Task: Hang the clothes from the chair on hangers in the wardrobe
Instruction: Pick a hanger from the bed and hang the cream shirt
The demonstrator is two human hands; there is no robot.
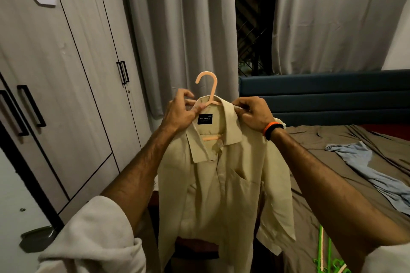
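Only one readable text: "NO FUSS" in pale capitals on a black rectangular label [205, 119], sewn inside the back of the collar of the cream shirt [224, 179], just below the neck of the peach hanger [209, 93]. Smaller lines above and below it on the label are too tiny to read.

1. A cream shirt [224, 175] hangs on a peach hanger [208, 95], held up in the middle of the view.
2. The left hand [180, 113] pinches the collar at the hanger's left shoulder.
3. The right hand [255, 114] grips the right shoulder.
4. The wardrobe [66, 73] stands closed at left.
5. A blue garment [375, 173] lies on the bed [332, 150] at right.
6. Green hangers [326, 257] lie near right.
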